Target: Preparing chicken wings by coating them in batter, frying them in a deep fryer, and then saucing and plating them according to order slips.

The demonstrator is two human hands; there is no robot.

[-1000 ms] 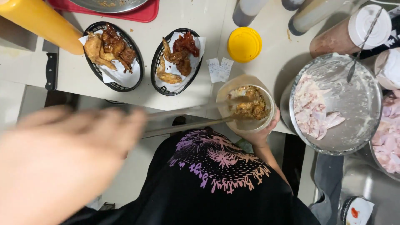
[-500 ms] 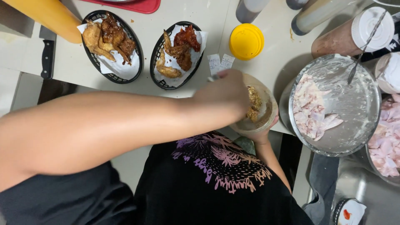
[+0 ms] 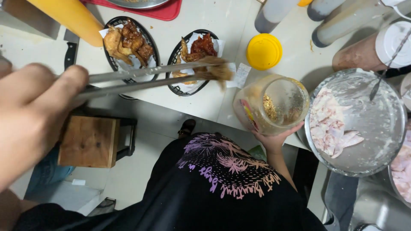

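1. Your left hand [image 3: 30, 107] is shut tight on a pair of long metal chopsticks [image 3: 150, 77]. The thumb and fingers press them together.
2. Half a second ago that arm reached across, and the chopstick tips were down in the jar [image 3: 269, 105]. Now the arm has pulled back and the tips are out of the jar.
3. A brown, wet clump [image 3: 218, 70] hangs on the tips, far out from your left hand. It sits over the near edge of the black basket [image 3: 173, 64] with the red, sticky chicken.
4. Your right hand [image 3: 274, 139] is wrapped around the bottom of the jar from below. The jar is tipped, so you can see crumbs and flakes inside its open mouth.
5. The jar is up off the table, just above your right hand. Its yellow lid [image 3: 264, 51] lies on the table past it.
6. The metal bowl [image 3: 385, 128] with raw chicken pieces [image 3: 329, 128] is just beside your right hand, on its outer side.
7. To me this means the scoop is done and the topping is about over the food.
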